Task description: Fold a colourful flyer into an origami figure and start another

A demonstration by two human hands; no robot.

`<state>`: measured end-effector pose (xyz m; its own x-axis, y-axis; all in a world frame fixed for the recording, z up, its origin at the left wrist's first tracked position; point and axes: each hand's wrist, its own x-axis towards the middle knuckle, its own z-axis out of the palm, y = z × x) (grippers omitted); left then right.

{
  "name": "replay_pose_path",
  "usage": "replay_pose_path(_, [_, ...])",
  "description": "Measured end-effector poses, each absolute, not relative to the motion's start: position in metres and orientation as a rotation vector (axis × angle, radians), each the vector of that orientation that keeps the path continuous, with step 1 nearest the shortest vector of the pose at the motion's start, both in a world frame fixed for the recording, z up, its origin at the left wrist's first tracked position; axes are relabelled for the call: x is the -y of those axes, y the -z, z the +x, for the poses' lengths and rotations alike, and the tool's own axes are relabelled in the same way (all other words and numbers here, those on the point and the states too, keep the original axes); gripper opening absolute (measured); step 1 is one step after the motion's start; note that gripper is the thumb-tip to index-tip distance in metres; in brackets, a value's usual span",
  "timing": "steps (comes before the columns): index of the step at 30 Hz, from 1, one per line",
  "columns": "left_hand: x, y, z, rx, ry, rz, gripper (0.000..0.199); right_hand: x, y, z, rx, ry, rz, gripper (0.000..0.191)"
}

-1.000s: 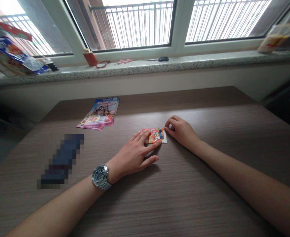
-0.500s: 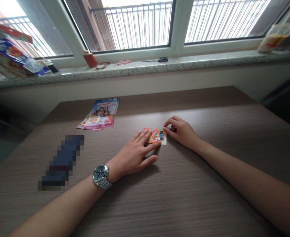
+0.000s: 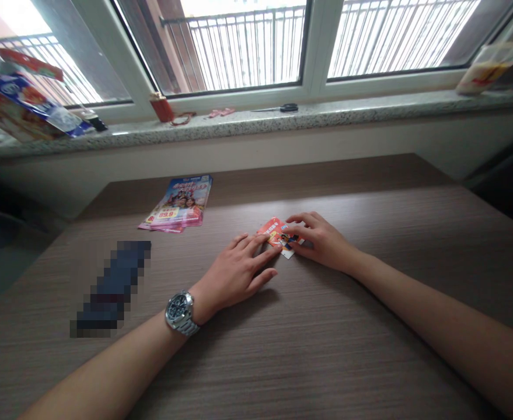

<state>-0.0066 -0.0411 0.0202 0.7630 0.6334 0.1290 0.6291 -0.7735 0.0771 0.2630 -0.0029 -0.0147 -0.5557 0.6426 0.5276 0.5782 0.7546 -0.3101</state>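
Wood-grain table [image 3: 239,361] supported the red printed paper [image 3: 274,226]; the left hand [image 3: 235,269], spread flat from eight o'clock, seemingly steadied it, while the right hand [image 3: 326,242] curled over it from three o'clock, pinch indiscernible.

Bright windows [image 3: 103,70] above a brown table [image 3: 383,204]

The windows are held in pale frames [image 3: 313,52], and a fence [image 3: 248,52] of bars is seen outside. A speckled stone sill [image 3: 326,114] is set below, over a plain pale wall [image 3: 283,144]. The table is marked with thin lines and lit by daylight.
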Motion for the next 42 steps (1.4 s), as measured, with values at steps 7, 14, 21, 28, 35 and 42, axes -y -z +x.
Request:
replay_pose_path(7, [0.0413, -0.0192, -0.0066, -1.023, -0.212, 2.893, 0.052, 0.0048, 0.0132, 0.2629, 2.376, -0.243, -0.842, 0.034])
replay_pose_path(14, [0.0380, -0.0153, -0.0093, -1.065, -0.198, 2.917, 0.051, 0.0044, 0.0152, 0.2618, 2.365, -0.280, -0.816, 0.032])
replay_pose_path(21, [0.0351, -0.0189, -0.0089, -1.094, -0.224, 2.902, 0.054, 0.0061, 0.0129, 0.2635, 2.412, -0.263, -0.813, 0.027])
replay_pose_path(28, [0.0339, -0.0192, -0.0093, -1.130, -0.237, 2.863, 0.050, 0.0065, 0.0131, 0.2640, 2.427, -0.285, -0.821, 0.028])
replay_pose_path(35, [0.0339, -0.0171, -0.0086, -1.161, -0.229, 2.853, 0.052, 0.0059, 0.0141, 0.2644, 2.428, -0.277, -0.808, 0.028])
replay_pose_path(42, [0.0337, -0.0184, -0.0077, -1.172, -0.232, 2.831, 0.050, 0.0046, 0.0166, 0.2646, 2.443, -0.276, -0.813, 0.029])
